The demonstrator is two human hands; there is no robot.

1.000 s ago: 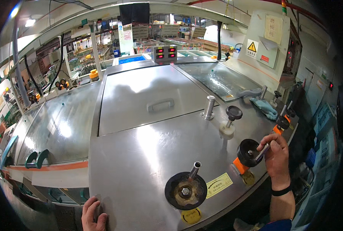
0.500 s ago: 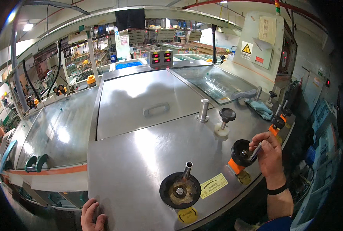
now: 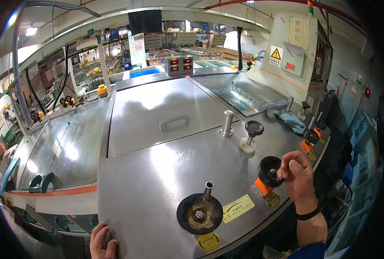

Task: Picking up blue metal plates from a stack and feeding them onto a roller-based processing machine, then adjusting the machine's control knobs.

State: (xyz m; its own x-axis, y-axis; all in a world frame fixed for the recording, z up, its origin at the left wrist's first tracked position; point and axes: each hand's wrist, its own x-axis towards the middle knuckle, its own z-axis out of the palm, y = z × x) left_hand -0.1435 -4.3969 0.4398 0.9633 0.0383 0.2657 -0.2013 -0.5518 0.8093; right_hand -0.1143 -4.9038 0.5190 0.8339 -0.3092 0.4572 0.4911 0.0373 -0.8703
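Observation:
My right hand (image 3: 298,176) is curled at the rim of a small black handwheel (image 3: 269,171), its fingers closed around the wheel's crank handle, which they mostly hide. This wheel stands on an orange mount (image 3: 263,187) near the right edge of a steel machine top (image 3: 149,190). My left hand (image 3: 102,242) lies on the front left edge of that top, fingers apart and holding nothing. Between the hands sits a larger black handwheel (image 3: 199,214) with an upright metal handle (image 3: 207,191). A yellow label (image 3: 238,208) is stuck beside it.
Behind the wheels stand a black knob (image 3: 254,128) on a white base and a metal post (image 3: 227,124). A steel lid with a handle (image 3: 174,122) covers the middle. A blue cloth (image 3: 292,122) lies at right, near more orange-mounted knobs (image 3: 311,137). A red-digit display (image 3: 180,65) is at the back.
My right hand has shifted slightly around the small handwheel, and the crank handle that showed between its fingers is now mostly hidden. My left hand stays in place.

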